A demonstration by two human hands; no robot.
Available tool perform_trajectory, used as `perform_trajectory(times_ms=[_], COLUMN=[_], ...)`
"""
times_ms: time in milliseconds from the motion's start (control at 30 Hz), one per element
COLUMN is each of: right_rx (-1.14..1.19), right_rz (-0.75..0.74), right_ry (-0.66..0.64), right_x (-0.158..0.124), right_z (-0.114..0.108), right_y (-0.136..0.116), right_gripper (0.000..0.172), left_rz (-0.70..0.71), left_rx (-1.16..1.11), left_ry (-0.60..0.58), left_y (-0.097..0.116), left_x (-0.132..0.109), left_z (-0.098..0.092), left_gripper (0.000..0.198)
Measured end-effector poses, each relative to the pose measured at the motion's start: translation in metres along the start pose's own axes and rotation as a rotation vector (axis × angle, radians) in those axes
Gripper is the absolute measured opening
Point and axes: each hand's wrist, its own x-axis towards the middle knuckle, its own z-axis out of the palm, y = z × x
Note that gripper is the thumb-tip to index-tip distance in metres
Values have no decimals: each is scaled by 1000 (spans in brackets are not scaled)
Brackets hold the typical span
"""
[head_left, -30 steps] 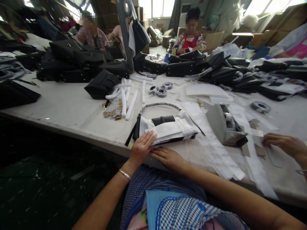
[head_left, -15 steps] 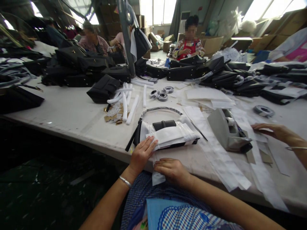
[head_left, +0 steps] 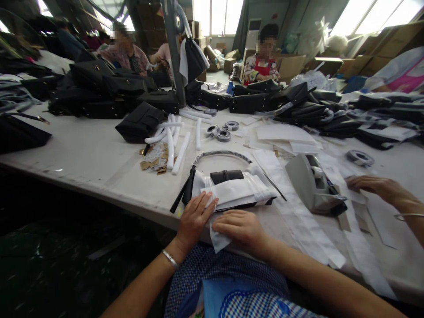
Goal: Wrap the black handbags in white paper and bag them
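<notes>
A black handbag point(head_left: 188, 185) lies on the table edge in front of me, partly wrapped in white sheet point(head_left: 232, 190), its covered handle point(head_left: 225, 154) arching behind it. My left hand point(head_left: 195, 216) rests flat on the bag's near left corner, fingers stretched over the wrapping. Just right of it, my right hand point(head_left: 243, 229) is closed over a thin white strip point(head_left: 218, 240), whose loose end hangs past the table edge. The right thumb is hidden, and so is the strip's far end between bag and hand.
Right of the bag stands a grey tape dispenser point(head_left: 306, 185) among long white strips point(head_left: 298, 221). A co-worker's hand point(head_left: 377, 187) reaches in beside it. White tubes point(head_left: 180, 154), tags point(head_left: 155, 159) and rolled straps point(head_left: 223, 134) lie beyond. Black bags point(head_left: 250, 102) are piled at the back.
My right hand has moved slightly up toward the bag, and the strip's hanging end has risen with it. My left hand stays on the bag's corner.
</notes>
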Motion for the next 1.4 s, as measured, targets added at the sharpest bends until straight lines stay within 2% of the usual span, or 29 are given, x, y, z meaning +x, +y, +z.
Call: perform_trajectory(times_ms=[100,233,367,433,533,667,833,933,1067,1167,1233,1333,1400], right_rx=[-33,-37,-57,-54,-56,-50,-120,-159,-184,-206,-193,-117,-124], right_rz=[67,255,443,453,420,530,662,676,680,687,652,500,466], right_ry=[-1,-20,-69,-82,-87,-123,-265,-290,-239,-177,-134,5,129], right_x=[22,43,57,62,66,72,84,88,89,88,81,55,26], right_z=[-14,-12,0,7,13,14,8,7,10,13,9,-16,-49], right_y=[18,47,71,80,89,94,97,98,98,92,87,81,80], right_gripper=[31,34,22,12,2,7,14,18,17,10,22,32,29], left_rz=[-58,-87,-105,-118,-104,-92,-110,-99,-87,-109,-125,-137,-128], left_rx=[-40,-67,-98,-156,-220,-249,-227,-170,-125,-128,-131,-130,-119], left_ry=[18,28,49,64,120,154,145,104,-28,-56,-48,-13,10], left_y=[6,10,10,8,4,2,2,2,4,9,12,13,12], left_x=[0,-1,-4,-6,-7,-7,-6,-3,4,8,8,7,7], left_z=[-3,-3,-2,-1,1,2,0,-2,-7,-9,-10,-10,-9], left_gripper=[46,30,22,21,25,29,24,35,54,61,66,71,73])
